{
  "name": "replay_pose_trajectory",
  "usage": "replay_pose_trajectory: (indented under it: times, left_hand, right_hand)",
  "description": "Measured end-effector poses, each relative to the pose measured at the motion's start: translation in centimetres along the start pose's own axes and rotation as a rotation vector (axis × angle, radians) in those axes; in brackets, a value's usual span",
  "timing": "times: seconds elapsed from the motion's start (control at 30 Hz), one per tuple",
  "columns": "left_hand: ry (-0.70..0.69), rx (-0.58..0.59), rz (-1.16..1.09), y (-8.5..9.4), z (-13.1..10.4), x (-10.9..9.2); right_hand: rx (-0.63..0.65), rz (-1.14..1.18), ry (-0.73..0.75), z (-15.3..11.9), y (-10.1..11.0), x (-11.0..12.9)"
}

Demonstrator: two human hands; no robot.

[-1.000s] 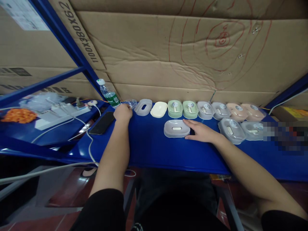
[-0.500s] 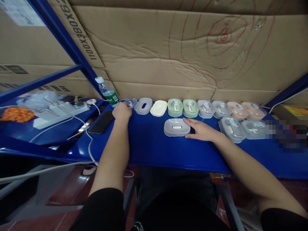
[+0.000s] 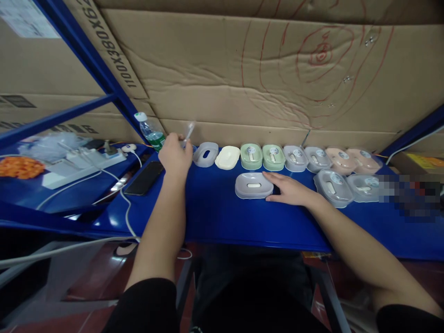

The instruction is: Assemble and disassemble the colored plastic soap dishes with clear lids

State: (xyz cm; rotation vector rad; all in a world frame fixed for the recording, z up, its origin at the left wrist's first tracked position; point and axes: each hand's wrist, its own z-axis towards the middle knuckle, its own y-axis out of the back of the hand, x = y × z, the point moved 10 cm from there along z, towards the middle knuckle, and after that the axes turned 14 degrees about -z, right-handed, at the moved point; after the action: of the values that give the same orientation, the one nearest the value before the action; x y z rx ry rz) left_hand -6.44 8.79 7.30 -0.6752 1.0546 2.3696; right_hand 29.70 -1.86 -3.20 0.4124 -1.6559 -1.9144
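Raised over the back left of the table, my left hand (image 3: 175, 153) pinches a clear plastic lid (image 3: 189, 131) that is tipped on edge. Part of the lid is behind the fingers. My right hand (image 3: 287, 188) spans the right end of a grey soap dish (image 3: 254, 186), thumb at the front and fingers behind. The dish lies flat with a white bar-shaped piece in its middle. Behind it are a grey tray with an oval slot (image 3: 206, 160) and a cream tray (image 3: 227, 158).
Lidded green (image 3: 251, 162), grey (image 3: 295, 164) and peach dishes (image 3: 341, 165) line the back. More grey lidded dishes (image 3: 333, 193) sit at right. A water bottle (image 3: 150, 129), phone (image 3: 144, 178), white cable (image 3: 129, 215) and power strip (image 3: 85, 169) are at left.
My left hand has lifted the clear lid up from the table beside the bottle. My right hand stays at the end of the grey soap dish.
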Motion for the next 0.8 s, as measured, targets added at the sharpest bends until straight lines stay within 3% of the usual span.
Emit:
replay_pose_trajectory:
  times: [0.13, 0.23, 0.3, 0.43, 0.53, 0.6, 0.67, 0.8]
  left_hand:
    - [-0.182, -0.032, -0.194, -0.3, -1.9, -4.4]
    - [-0.284, 0.061, -0.433, -1.5, -3.8, -6.9]
    - [-0.296, 0.250, -0.631, -3.3, -5.2, -8.4]
    - [-0.252, 0.785, -0.888, -7.4, -9.3, -11.5]
    - [-0.231, 0.999, -0.947, -9.0, -11.7, -12.7]
    - [-0.233, 1.000, -0.926, -9.5, -12.0, -12.7]
    - [-0.265, 0.928, -0.853, -9.7, -11.7, -12.4]
    - [-0.401, 0.818, -0.625, -9.2, -11.2, -12.3]
  right_hand:
    - [-0.034, 0.014, -0.002, 0.0, 0.8, 0.4]
    - [-0.157, -0.016, -0.034, 0.0, 2.4, 0.5]
    - [-0.273, -0.065, -0.061, -0.2, 3.7, 0.7]
    - [-0.449, -0.194, -0.048, -0.8, 5.8, 1.8]
    - [-0.470, -0.254, 0.053, -0.9, 6.2, 3.2]
    - [-0.475, -0.248, 0.122, -1.0, 6.2, 3.9]
    - [-0.500, -0.228, 0.137, -1.1, 6.3, 4.1]
    - [-0.539, -0.208, 0.002, -1.2, 6.2, 2.8]
